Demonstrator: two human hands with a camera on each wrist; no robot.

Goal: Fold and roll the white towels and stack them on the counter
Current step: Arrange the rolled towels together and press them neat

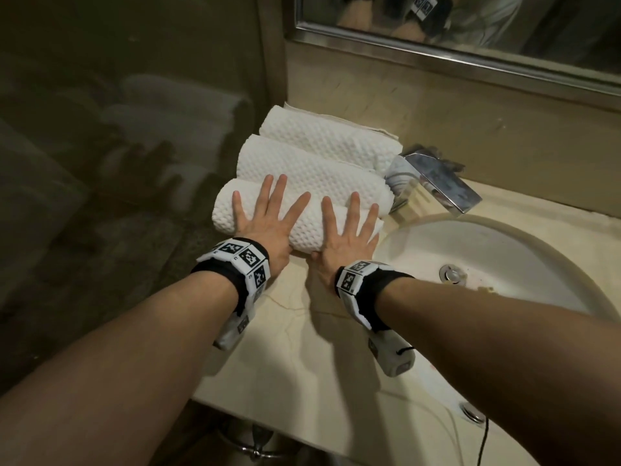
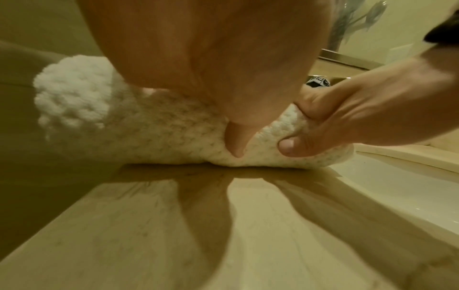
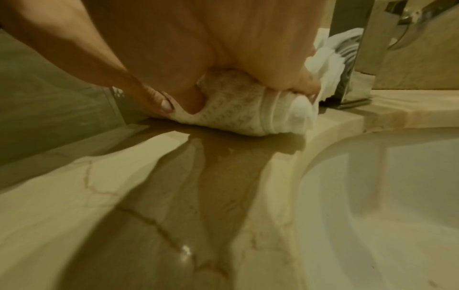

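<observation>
Left hand (image 1: 265,218) and right hand (image 1: 346,232): fingers (image 1: 274,190) straight and spread, palms flat on the nearest rolled towel (image 1: 302,223), thumbs against its near side. Roll lies on the counter (image 1: 295,348), touching two more rolled towels (image 1: 312,163) behind; sink (image 1: 497,257) just right.

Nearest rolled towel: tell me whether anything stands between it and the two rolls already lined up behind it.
Nothing visible does. The nearest rolled towel lies on the counter directly against the middle roll, with the far roll behind. The left hand and right hand press flat on top.
</observation>
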